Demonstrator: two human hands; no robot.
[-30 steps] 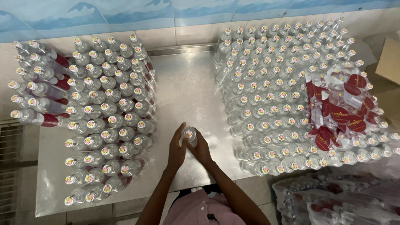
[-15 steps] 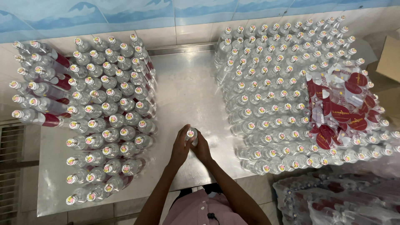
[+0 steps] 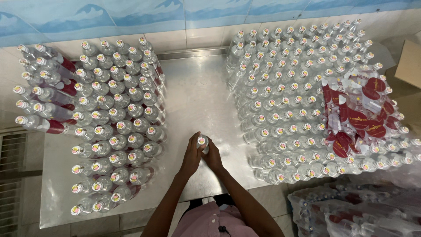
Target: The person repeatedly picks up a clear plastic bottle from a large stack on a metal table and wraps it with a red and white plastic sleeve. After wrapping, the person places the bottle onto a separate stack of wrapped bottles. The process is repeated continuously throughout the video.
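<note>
Bottles, left block (image 3: 116, 127): clear, capped, packed upright in rows on the steel table (image 3: 193, 94), with a few labelled ones lying flat at the far left edge (image 3: 44, 98). Centre strip kept bare, which gives me working room. Left hand (image 3: 191, 154): fingers curled snug round one bottle (image 3: 202, 142), standing at the table's near edge, cap up. Right hand (image 3: 214, 156): fingers wrapped on the same bottle from the other side, steadying it. Right block (image 3: 289, 101): more upright bottles, a loose sheaf of red labels (image 3: 357, 116) resting on their caps within reach. Wrapped packs (image 3: 351, 210) on the floor, far right.
</note>
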